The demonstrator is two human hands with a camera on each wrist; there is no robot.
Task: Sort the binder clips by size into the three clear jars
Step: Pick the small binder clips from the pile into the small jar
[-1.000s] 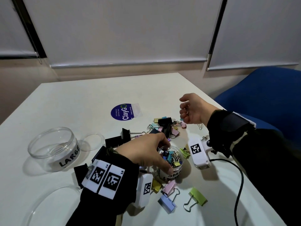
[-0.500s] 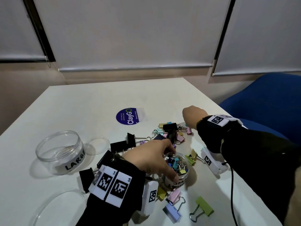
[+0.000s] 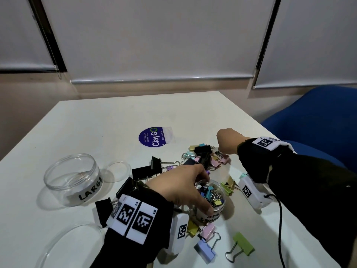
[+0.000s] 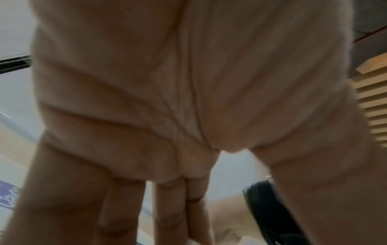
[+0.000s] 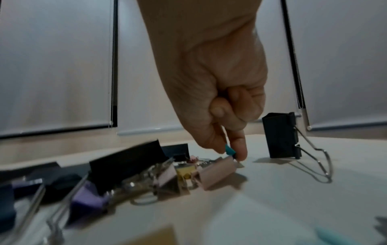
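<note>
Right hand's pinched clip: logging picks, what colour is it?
Teal small binder clip, clearest in the right wrist view, pinched by the right hand.

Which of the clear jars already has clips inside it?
The small jar under the left hand, full of tiny coloured clips; the jar labelled LARGE has none.

The wide jar reads "LARGE", the round blue sticker "ClayGO"; the small jar's label seems partly hidden.

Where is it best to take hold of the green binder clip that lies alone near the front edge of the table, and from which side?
Probably by the folded body of the green binder clip, pinched at its two short ends from straight above. It lies flat and alone, so fingers have room on both ends. Its thin wire handles point toward the person and look a poorer hold.
</note>
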